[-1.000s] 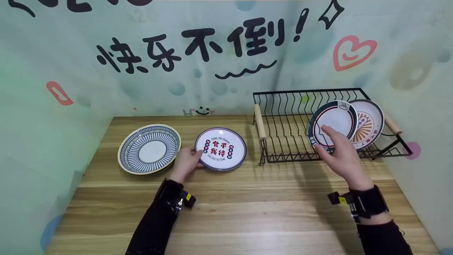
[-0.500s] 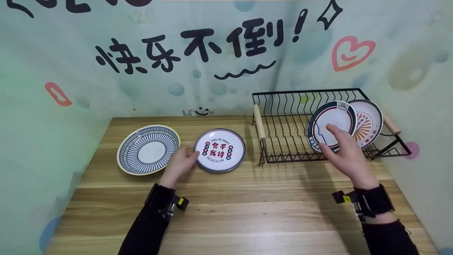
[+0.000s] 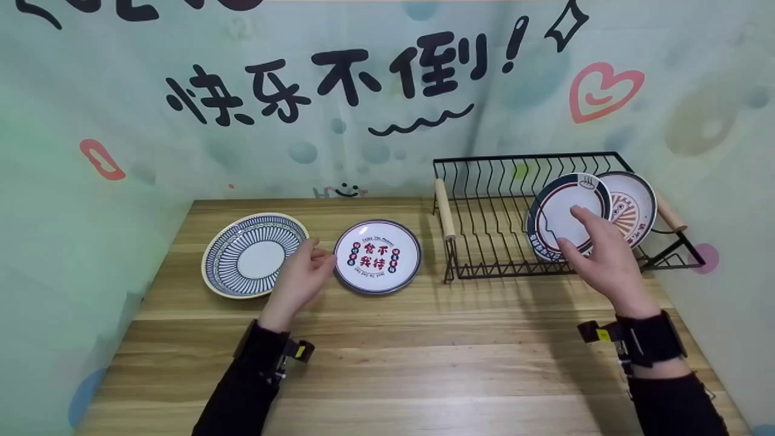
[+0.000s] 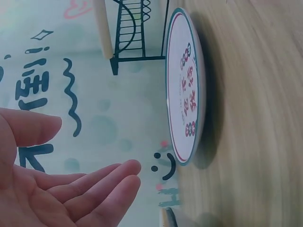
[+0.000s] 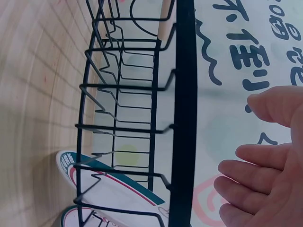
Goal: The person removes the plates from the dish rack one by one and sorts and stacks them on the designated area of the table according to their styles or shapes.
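A white plate with a blue rim and red characters (image 3: 376, 257) lies flat on the table. Just left of it hovers my left hand (image 3: 300, 275), fingers relaxed and parted; the left wrist view shows nothing between thumb and fingers (image 4: 102, 194). Behind that hand, a blue-striped deep plate (image 3: 257, 257) is partly covered by it. My right hand (image 3: 611, 263), fingers loosely extended, is in front of the black wire dish rack (image 3: 484, 212) and holds nothing. In the rack lean a dark-green-rimmed plate (image 3: 563, 212) and, behind it, a plate with an orange ray pattern (image 3: 642, 206).
Wooden handles (image 3: 445, 209) sit at both ends of the rack, which stands at the table's back right. A printed cloth wall (image 3: 375, 163) closes off the back and sides. Bare wood of the table (image 3: 436, 363) stretches across the front.
My left hand has let go of the red-character plate's edge and drawn back leftward. The right hand has shifted slightly right and toward me, away from the rack. The plates stay in place.
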Demonstrator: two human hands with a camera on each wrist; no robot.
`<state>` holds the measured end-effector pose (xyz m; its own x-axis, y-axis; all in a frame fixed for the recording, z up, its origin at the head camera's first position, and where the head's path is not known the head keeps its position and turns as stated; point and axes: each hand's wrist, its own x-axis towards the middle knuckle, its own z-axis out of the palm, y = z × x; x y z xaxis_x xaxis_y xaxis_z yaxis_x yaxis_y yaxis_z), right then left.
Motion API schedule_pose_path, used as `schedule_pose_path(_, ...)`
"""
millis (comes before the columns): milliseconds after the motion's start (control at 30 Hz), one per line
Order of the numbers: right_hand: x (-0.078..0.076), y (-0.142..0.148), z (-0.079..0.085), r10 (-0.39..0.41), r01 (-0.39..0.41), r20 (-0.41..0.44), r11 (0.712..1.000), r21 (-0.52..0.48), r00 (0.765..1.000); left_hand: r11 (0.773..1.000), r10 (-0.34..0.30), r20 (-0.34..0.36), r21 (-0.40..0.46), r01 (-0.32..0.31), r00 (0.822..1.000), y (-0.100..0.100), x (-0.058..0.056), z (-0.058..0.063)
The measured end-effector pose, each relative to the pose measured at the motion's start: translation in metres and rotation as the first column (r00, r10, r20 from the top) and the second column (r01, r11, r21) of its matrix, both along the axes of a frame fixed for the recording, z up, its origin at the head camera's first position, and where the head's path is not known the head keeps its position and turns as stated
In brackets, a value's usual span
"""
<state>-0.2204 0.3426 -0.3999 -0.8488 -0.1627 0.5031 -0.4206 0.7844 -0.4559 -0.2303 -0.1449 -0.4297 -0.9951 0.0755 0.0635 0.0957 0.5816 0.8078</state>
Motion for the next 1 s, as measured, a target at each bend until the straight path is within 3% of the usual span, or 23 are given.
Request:
schedule_pose_path(367, -0.002, 0.008, 0.009, -0.042, 0.042, 0.025, 0.999, -0.003, 0.999, 0.999, 0.02, -0.106, 0.045, -0.015, 0.994, -0.003, 0.016, 0.009)
schedule_pose_path(600, -0.004, 0.013, 0.013, -0.058, 0.058, 0.019, 0.998, -0.01, 0.998, 1.0, 0.025, -0.167, -0.003, -0.026, 0.986, -0.006, 0.022, 0.01)
schedule_pose_path(833, -0.007, 0.018, 0.015, -0.076, 0.076, 0.02, 0.997, -0.024, 0.997, 0.998, 0.043, -0.23, -0.035, -0.052, 0.972, -0.007, 0.026, 0.009)
schedule_pose_path(1000, -0.009, 0.021, 0.015, -0.102, 0.104, 0.042, 0.994, -0.045, 0.994, 0.996, 0.058, -0.299, -0.052, -0.077, 0.952, -0.007, 0.025, 0.004)
